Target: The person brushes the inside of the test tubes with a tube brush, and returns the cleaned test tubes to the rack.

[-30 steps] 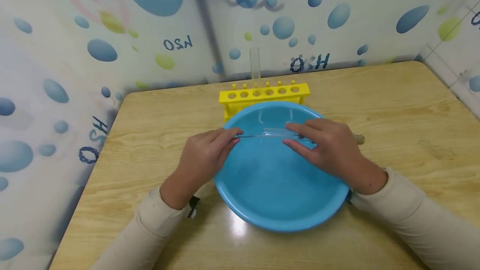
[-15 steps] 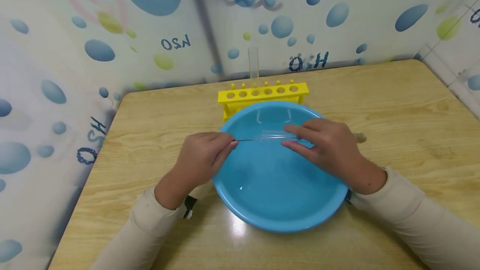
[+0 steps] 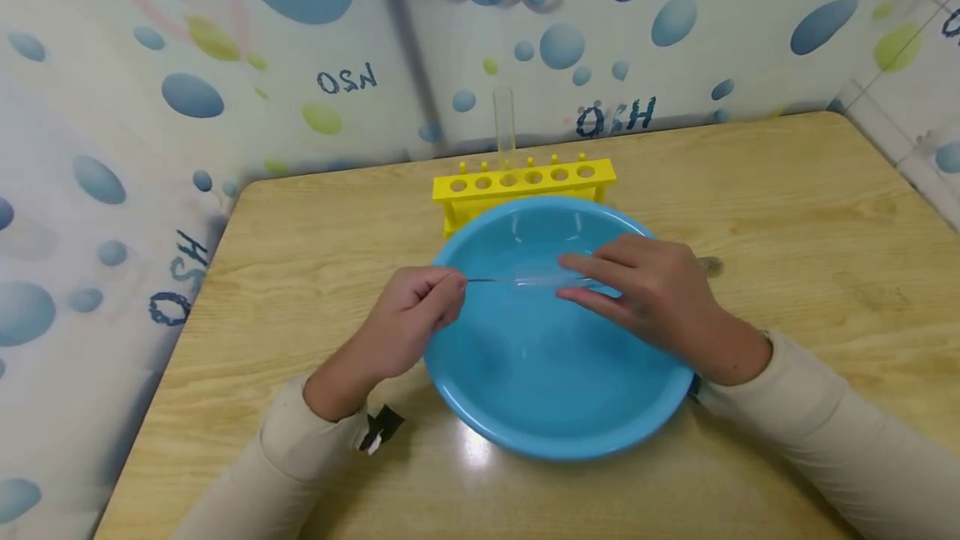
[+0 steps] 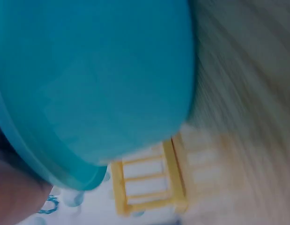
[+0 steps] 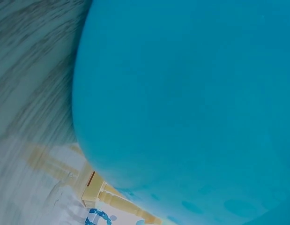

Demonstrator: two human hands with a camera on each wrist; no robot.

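One blue basin [image 3: 558,390] lay beneath | right hand [image 3: 654,294], apart from left hand [image 3: 408,315], pinched clear tube [image 3: 546,276] over it | left gripped thin wire [image 3: 491,280], apparently running inside | judged risk: hard tug could have slipped tube free

Here we have a thin, dark wire [image 3: 489,280], straight and nearly level, its near end in the grip of the left hand [image 3: 412,311]. It runs across to a slim, clear tube [image 3: 546,278], and we see that one on its side, pinched by the right hand [image 3: 656,286] above the blue basin [image 3: 562,382]. Inside or alongside? We can't tell; the tube is blurred.
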